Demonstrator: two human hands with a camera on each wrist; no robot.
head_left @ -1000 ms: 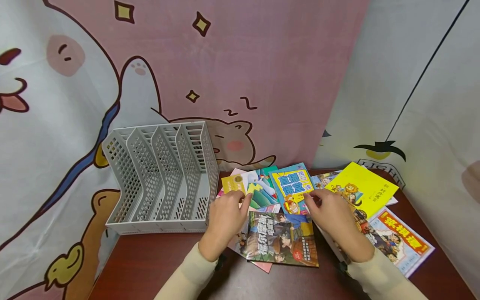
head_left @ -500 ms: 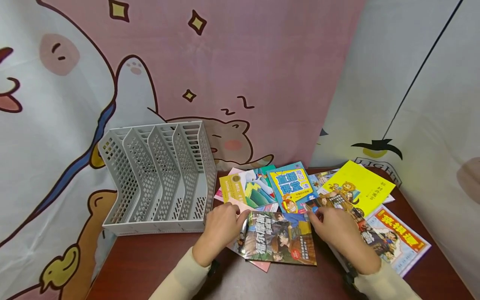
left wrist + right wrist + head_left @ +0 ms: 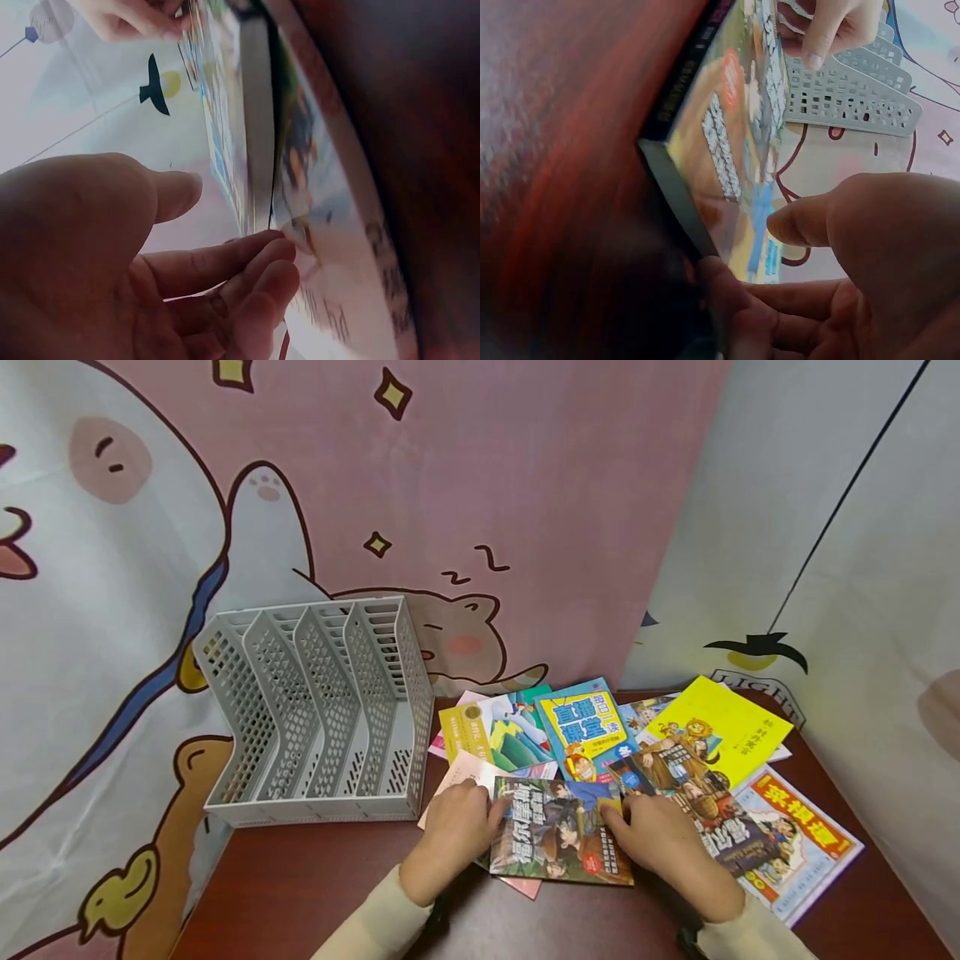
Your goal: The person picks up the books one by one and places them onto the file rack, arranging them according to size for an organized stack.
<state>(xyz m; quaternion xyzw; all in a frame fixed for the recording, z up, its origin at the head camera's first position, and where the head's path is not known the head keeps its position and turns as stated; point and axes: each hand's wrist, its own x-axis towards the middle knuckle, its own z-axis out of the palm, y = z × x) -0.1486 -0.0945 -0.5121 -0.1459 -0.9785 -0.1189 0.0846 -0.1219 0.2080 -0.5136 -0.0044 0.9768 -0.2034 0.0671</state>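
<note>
Several books [image 3: 566,831] strew the reddish table [image 3: 322,877] below cartoon drapery [image 3: 525,468].

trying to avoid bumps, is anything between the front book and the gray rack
Yes: the left hand is at the left edge of the front book, on the side facing the gray rack. A pale pink book, partly beneath, also juts that way, lying low.

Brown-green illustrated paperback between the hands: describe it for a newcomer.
On the dark red tabletop, right of the grey perforated plastic rack, find the left hand and right hand. The paperback lies between them; unlike its neighbours' visible covers, it has a red badge at lower right.
</note>
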